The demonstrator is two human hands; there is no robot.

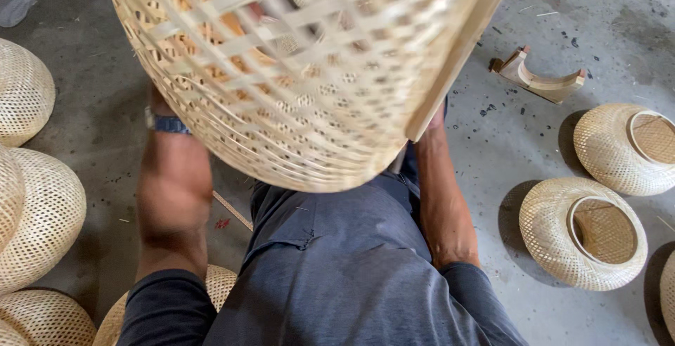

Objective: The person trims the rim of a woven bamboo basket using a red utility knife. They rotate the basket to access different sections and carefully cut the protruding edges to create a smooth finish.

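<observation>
I see the big woven bamboo shade [309, 72] held up close over the lap, hiding both hands. Left hand [158, 103] behind its left edge, right hand [437, 117] at its wooden rim [460, 50]; finger spread can't be told. Finished shades [583, 233] on floor, well right of fingers.

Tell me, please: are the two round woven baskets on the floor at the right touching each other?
Apart. The head view shows bare grey floor and shadow between the upper woven basket and the lower woven basket; their rims do not meet.
</observation>
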